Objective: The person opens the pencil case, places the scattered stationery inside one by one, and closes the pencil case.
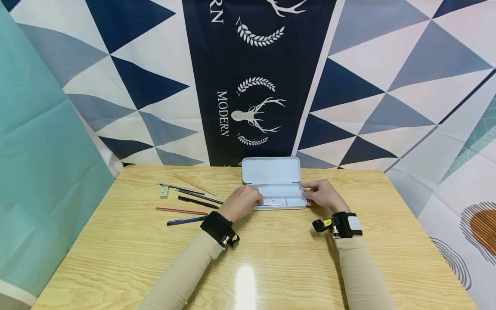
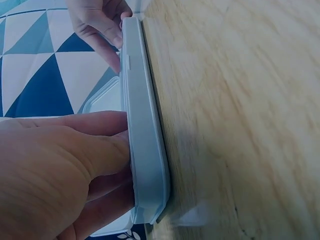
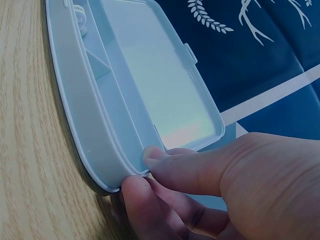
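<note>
A pale blue pencil case point(image 1: 296, 202) stands at the back of the table with its lid point(image 1: 271, 170) raised. My left hand point(image 1: 242, 201) reaches over the front rim at the left end, its fingertips down inside; the case wall point(image 2: 145, 125) hides them in the left wrist view. Beside those fingers a small white object point(image 1: 273, 201) lies in the front compartment, and its rounded part point(image 3: 80, 20) shows in the right wrist view. At the right end my right hand point(image 1: 323, 196) grips the case's corner, thumb point(image 3: 155, 155) over the rim and fingers outside.
Left of the case lie several pencils and pens, among them a red pencil point(image 1: 180, 210), a blue pen point(image 1: 186, 221), a black pen point(image 1: 197, 202) and a natural wood pencil point(image 1: 193, 184). A small eraser point(image 1: 164, 192) sits there too. Patterned cloth hangs behind the table.
</note>
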Demonstrator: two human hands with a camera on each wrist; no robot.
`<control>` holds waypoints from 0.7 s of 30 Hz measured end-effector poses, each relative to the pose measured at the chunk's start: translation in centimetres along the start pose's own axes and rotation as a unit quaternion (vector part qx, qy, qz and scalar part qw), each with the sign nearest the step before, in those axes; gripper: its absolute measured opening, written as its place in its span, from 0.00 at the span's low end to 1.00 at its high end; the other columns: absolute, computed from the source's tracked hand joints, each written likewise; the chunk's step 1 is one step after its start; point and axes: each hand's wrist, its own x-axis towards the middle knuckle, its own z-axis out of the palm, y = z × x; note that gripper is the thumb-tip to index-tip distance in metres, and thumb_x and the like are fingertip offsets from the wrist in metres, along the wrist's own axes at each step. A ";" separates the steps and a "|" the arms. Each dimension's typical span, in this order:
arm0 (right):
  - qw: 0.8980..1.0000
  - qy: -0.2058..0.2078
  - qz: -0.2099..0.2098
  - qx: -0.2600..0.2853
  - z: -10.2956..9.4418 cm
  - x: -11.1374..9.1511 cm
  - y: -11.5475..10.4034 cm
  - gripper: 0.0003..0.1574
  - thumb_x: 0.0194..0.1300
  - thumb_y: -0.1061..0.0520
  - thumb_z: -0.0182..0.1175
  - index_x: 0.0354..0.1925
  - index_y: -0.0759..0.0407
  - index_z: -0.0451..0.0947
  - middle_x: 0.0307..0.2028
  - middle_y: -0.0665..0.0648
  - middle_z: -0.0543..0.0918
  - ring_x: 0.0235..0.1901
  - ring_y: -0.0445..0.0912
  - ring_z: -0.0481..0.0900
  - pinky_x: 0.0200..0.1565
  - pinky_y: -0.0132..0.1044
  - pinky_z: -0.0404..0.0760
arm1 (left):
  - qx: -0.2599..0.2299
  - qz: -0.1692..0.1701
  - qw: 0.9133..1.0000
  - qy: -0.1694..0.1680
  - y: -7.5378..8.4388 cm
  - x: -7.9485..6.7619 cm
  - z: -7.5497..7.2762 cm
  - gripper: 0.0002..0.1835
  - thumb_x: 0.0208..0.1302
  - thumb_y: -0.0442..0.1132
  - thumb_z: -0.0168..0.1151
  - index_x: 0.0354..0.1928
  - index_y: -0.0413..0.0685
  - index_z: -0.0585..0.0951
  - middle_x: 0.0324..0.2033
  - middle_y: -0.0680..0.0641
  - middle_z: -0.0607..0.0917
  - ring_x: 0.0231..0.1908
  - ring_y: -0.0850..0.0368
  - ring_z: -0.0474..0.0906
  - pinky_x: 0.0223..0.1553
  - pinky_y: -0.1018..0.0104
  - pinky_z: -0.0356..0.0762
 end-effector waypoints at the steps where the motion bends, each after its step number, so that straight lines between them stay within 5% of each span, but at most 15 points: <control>1: 1.000 0.000 0.000 0.000 0.0 0.0 0.0 0.31 0.81 0.65 0.66 0.77 0.66 0.76 0.38 0.59 0.89 0.26 0.39 0.83 0.33 0.28 0.86 | -0.002 0.000 1.000 0.000 0.0 0.0 0.0 0.10 0.72 0.27 0.73 0.39 0.50 0.96 0.40 0.51 0.96 0.44 0.55 0.92 0.49 0.61 0.91; 12: 1.000 0.001 0.003 -0.009 0.0 -0.1 0.0 0.31 0.81 0.64 0.66 0.77 0.66 0.76 0.37 0.59 0.85 0.27 0.40 0.83 0.33 0.28 0.86 | -0.043 0.021 0.999 0.017 -0.6 0.1 0.4 0.15 0.71 0.22 0.70 0.38 0.49 0.98 0.38 0.48 0.97 0.42 0.53 0.93 0.48 0.59 0.92; 19: 1.000 -0.003 0.001 -0.003 0.0 0.0 0.1 0.31 0.81 0.64 0.66 0.78 0.65 0.76 0.37 0.59 0.85 0.27 0.40 0.83 0.34 0.28 0.86 | -0.051 0.046 0.997 0.044 -4.6 1.1 6.3 0.18 0.74 0.26 0.68 0.41 0.59 0.99 0.39 0.55 0.96 0.44 0.62 0.91 0.48 0.66 0.90; 21: 1.000 -0.003 -0.002 -0.002 -0.1 0.0 0.1 0.31 0.81 0.64 0.66 0.77 0.66 0.76 0.36 0.59 0.85 0.27 0.40 0.83 0.33 0.29 0.87 | -0.055 0.041 0.997 0.035 -4.5 1.2 6.3 0.19 0.73 0.25 0.68 0.40 0.60 0.98 0.39 0.56 0.96 0.43 0.62 0.91 0.48 0.65 0.90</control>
